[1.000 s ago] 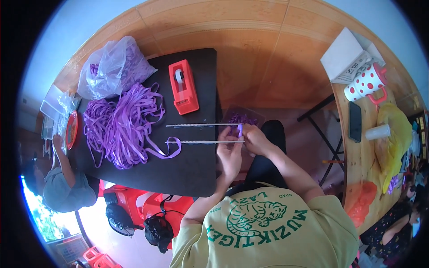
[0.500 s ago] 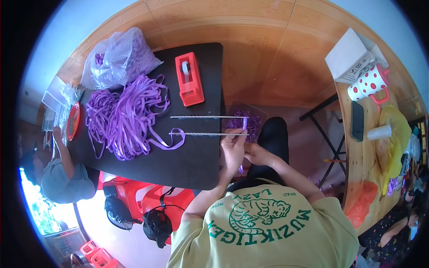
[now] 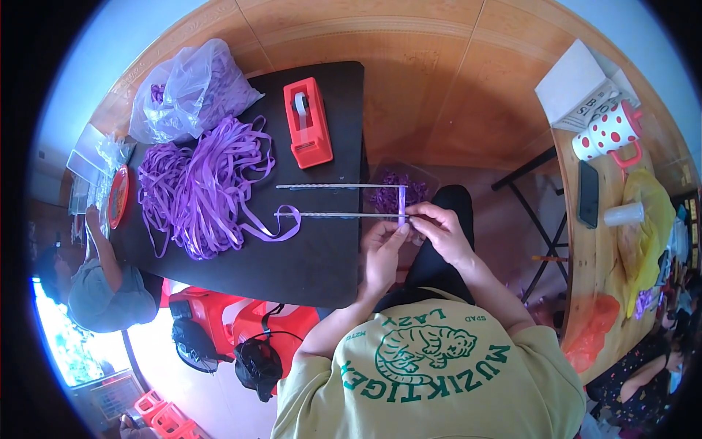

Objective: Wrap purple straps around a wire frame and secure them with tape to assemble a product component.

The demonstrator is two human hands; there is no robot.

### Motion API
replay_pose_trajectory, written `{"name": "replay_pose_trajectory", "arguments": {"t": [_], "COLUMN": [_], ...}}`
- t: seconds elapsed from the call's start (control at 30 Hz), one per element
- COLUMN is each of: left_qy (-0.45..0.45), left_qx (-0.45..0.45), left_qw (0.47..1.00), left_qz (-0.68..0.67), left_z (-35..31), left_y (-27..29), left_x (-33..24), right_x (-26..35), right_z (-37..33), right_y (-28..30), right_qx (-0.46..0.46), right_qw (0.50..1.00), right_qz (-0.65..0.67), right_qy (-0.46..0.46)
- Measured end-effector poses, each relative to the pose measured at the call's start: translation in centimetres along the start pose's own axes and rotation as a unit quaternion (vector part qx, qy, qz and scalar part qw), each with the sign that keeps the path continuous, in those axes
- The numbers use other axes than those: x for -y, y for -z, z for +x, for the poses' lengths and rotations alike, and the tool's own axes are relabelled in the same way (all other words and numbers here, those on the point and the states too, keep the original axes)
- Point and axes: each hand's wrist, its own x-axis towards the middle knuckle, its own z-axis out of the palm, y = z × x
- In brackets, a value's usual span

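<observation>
Two thin metal rods with twisted shafts (image 3: 329, 186) reach out side by side past the right edge of the black table. A narrow purple ribbon (image 3: 402, 199) spans their ends. My left hand (image 3: 382, 252) pinches the ribbon between thumb and fingers just below the nearer rod. Beside it, my right hand (image 3: 443, 228) has its fingertips closed at the ribbon by that rod's tip; the exact grip is partly hidden. On the table lies a big loose heap of purple ribbon (image 3: 212, 194), one loop of it trailing to the nearer rod.
A red tape dispenser (image 3: 308, 124) and a clear bag of purple ribbon (image 3: 191, 91) are on the black table (image 3: 292, 274). Below the rod ends is a clear bin (image 3: 398, 192) with purple pieces. At right, a wooden table holds a phone (image 3: 587, 194) and dotted cup (image 3: 608, 130). Another person (image 3: 110, 293) sits at left.
My right hand has risen from beneath the left hand to the nearer rod's tip. My left hand has dropped slightly, from between the rods to below the nearer one.
</observation>
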Motion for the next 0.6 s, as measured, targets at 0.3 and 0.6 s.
{"name": "replay_pose_trajectory", "arguments": {"t": [0.3, 0.6], "left_qy": [0.019, -0.104], "left_qx": [-0.013, -0.104], "left_qw": [0.999, 0.986], "left_qz": [0.042, 0.073], "left_z": [-1.3, -2.7], "left_y": [0.3, -1.0], "left_x": [-0.2, -2.2], "right_x": [-0.9, -0.4], "right_z": [-0.2, -1.2], "right_y": [-3.6, -3.6], "right_qx": [-0.082, -0.077], "right_qw": [0.981, 0.980], "right_qz": [0.173, 0.179], "right_qy": [-0.032, -0.040]}}
